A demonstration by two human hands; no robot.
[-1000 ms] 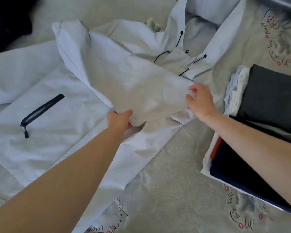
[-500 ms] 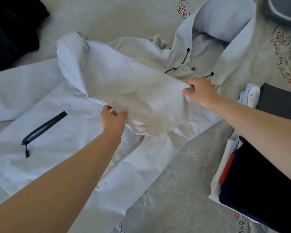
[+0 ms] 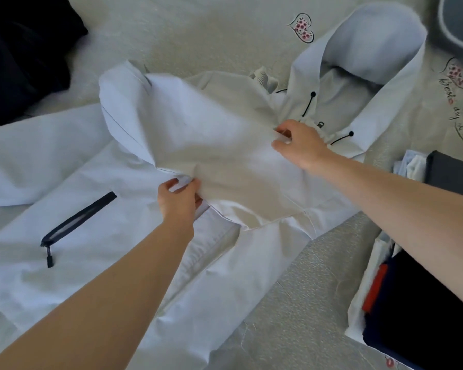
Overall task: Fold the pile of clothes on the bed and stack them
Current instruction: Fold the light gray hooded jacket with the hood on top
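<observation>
1. So, the left hand point(image 3: 178, 198) is curled round the lower edge of a folded-over panel of the white jacket point(image 3: 112, 263), thumb on top; the fingers underneath are mostly hidden by cloth.
2. Right hand point(image 3: 298, 145) pinches the same panel near the collar, just beside the black drawcords point(image 3: 309, 104). Fingertips are buried in a fold, so the exact grip is hard to make out.
3. Jacket lies spread on the bed point(image 3: 225, 30), hood point(image 3: 369, 46) pointing away, dark pocket zipper point(image 3: 78, 218) to the left.
4. Stack of folded clothes point(image 3: 425, 303) sits at the right, cut off by the frame.
5. Dark pile point(image 3: 19, 57) top left is too shadowy to identify, also cropped.
</observation>
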